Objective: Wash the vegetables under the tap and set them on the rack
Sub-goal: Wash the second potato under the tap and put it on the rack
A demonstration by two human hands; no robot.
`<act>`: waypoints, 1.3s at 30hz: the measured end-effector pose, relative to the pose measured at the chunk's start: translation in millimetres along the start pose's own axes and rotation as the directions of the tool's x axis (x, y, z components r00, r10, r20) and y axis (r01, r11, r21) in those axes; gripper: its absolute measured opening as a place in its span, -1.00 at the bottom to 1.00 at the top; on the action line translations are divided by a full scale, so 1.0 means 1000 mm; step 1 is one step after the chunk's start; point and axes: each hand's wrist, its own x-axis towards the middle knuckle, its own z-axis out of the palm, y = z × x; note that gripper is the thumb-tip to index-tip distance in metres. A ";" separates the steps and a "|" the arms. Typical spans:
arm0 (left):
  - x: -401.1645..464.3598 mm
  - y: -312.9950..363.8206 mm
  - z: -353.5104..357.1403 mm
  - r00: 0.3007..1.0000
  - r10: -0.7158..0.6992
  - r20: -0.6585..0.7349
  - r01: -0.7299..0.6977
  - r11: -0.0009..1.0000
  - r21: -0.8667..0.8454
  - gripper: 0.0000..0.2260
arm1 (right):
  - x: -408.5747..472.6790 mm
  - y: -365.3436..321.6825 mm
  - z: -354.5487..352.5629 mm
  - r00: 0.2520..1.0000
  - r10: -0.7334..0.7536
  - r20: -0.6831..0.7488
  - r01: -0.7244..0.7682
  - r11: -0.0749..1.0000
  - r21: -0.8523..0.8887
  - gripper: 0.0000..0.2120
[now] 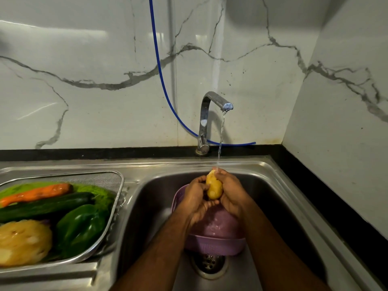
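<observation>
Standing at a stainless steel sink point(273, 177) set into a black counter, I face a white marble-look wall with grey veins that turns a corner to the right of the sink. Behind the sink a chrome tap point(206, 120) rises from the counter edge and a thin stream of water point(220, 139) runs from its spout. A blue hose point(161, 76) hangs down the wall and curves past the foot of the tap.

Both my forearms reach into the sink bowl from the near edge. My left hand point(196, 198) and right hand point(231, 196) meet over the bowl, fingers curled round a yellow potato point(214, 186) held upright between them. The left fingers wrap its left side, the right palm and fingers cup its right side, and the water lands on its top end, just where my right fingertips close over it. Under my hands a purple plastic colander point(214, 242) sits in the sink bowl, just behind the drain point(210, 264).

Left of the sink bowl, on the draining board, a wire mesh rack point(117, 198) holds a carrot point(39, 193), a cucumber point(46, 205), a green bell pepper point(81, 225) and a pale yellow potato point(23, 241) on some leafy greens point(98, 192).

I can read no writing or brand on anything.
</observation>
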 end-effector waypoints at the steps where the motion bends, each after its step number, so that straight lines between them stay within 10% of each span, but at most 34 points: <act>1: 0.000 0.000 0.000 1.000 -0.004 0.000 0.004 1.000 0.002 -0.70 | -0.002 -0.001 0.000 1.000 -0.003 0.008 0.003 1.000 -0.012 -0.72; 12: 0.018 -0.015 0.001 0.965 0.121 -0.233 -0.113 0.993 0.046 -0.60 | 0.008 -0.002 -0.011 0.969 0.007 -0.248 0.016 0.996 0.091 -0.74; 20: 0.013 -0.014 -0.006 0.977 0.131 -0.167 -0.112 0.987 0.119 -0.87 | 0.009 -0.004 -0.011 0.995 0.026 -0.095 -0.015 0.992 0.121 -0.49; 29: 0.003 -0.006 -0.002 0.994 0.109 -0.019 -0.108 0.991 0.075 -0.72 | -0.002 0.009 -0.004 0.991 -0.132 0.005 0.127 0.943 -0.307 -0.84; 39: 0.011 -0.017 -0.007 0.964 0.264 -0.017 -0.247 0.920 0.303 -0.69 | -0.008 0.000 0.004 0.991 -0.132 0.001 0.129 0.971 -0.201 -0.83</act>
